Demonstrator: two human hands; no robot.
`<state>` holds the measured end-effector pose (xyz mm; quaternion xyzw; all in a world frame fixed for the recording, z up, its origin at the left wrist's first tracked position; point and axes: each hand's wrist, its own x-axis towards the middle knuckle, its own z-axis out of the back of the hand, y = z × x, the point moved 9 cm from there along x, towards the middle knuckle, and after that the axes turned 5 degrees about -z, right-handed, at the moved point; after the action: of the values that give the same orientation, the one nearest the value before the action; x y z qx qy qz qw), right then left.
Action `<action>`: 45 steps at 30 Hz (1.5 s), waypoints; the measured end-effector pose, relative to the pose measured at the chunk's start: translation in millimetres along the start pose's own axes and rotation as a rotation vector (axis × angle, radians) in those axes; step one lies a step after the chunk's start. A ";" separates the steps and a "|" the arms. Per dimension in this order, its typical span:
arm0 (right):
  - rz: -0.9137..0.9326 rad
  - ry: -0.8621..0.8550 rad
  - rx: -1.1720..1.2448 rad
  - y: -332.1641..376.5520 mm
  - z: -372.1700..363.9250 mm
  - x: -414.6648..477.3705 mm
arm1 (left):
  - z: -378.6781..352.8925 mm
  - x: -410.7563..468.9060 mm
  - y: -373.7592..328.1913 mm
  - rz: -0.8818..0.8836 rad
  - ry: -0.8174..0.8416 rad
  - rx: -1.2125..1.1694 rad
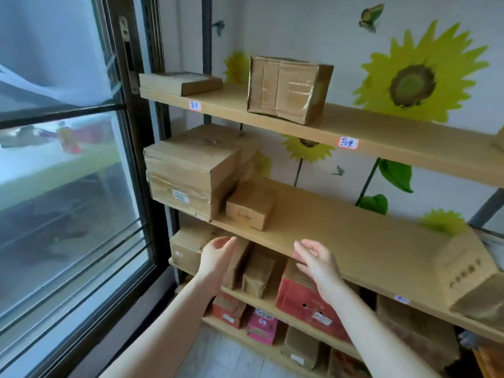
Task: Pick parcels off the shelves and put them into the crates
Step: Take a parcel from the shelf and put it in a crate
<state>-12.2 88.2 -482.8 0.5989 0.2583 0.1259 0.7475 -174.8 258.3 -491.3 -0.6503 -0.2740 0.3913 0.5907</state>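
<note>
Hovering before the shelves (354,236), our left hand (218,256) and right hand (317,261) are both relaxed, fingers loosely spread, holding nothing; a small brown parcel (257,271) stands between them beside a red box (302,298).

On my left stands a tall window (68,214) with a dark frame (136,159) and a metal latch (126,50) on its upright; the view through the glass is blurred. A white curtain (41,50) hangs across its upper pane. The white wall (300,28) ahead of me carries a large sunflower sticker (414,83), a smaller sunflower (308,148) below it, green leaves (395,174) and a green butterfly (371,17) near the top. Pale grey floorboards (218,356) lie below.
</note>
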 end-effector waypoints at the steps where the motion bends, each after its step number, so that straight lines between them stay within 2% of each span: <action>1: 0.000 -0.013 -0.013 3.4 -7.7 18.3 | 0.6 18.4 -3.5 -0.012 -0.003 0.032; 6: -0.075 -0.101 -0.040 8.7 -46.2 116.1 | -6.9 110.9 -14.4 -0.053 0.020 0.204; 13: -0.364 -0.202 -0.070 -11.8 -84.4 184.5 | -24.1 195.8 3.1 0.047 0.096 0.361; 16: -0.395 -0.215 -0.041 -20.0 -93.6 192.4 | -34.0 212.2 7.3 0.070 0.095 0.285; 18: -0.350 -0.233 -0.013 -18.3 -94.7 191.4 | -35.5 214.3 3.8 0.098 0.049 0.188; 22: -0.307 -0.376 0.110 -10.0 -75.0 169.9 | -38.9 207.5 -4.7 0.193 0.006 -0.032; 24: -0.271 -0.414 0.129 -9.2 -64.9 158.0 | -48.8 207.5 -7.1 0.232 0.115 -0.115; 27: -0.267 -0.459 0.100 -8.4 -56.4 138.2 | -67.3 202.3 -9.0 0.285 0.371 -0.214; 30: -0.361 -0.454 0.168 -8.9 -60.3 123.6 | -79.2 190.3 -21.8 0.130 0.630 -0.145; 31: -0.387 -0.396 0.234 -8.0 -66.3 121.2 | -80.4 186.3 -25.0 0.057 0.682 -0.125; 34: -0.314 -0.200 0.452 10.7 -87.3 115.5 | -82.3 178.0 -34.1 -0.140 0.768 -0.046; 37: -0.283 -0.175 0.621 11.1 -87.3 107.7 | -80.3 184.4 -40.3 -0.237 0.710 0.056; 42: -0.257 -0.203 0.692 -6.7 -78.4 105.8 | -76.2 194.4 -16.1 0.107 0.620 0.005; 45: -0.201 -0.281 0.747 -9.2 -60.6 108.1 | -72.2 199.4 -15.7 0.088 0.523 0.018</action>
<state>44.4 190.0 -526.2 0.8124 0.2387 -0.1332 0.5151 -4.6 383.9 -513.1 -0.7353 -0.0800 0.2380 0.6295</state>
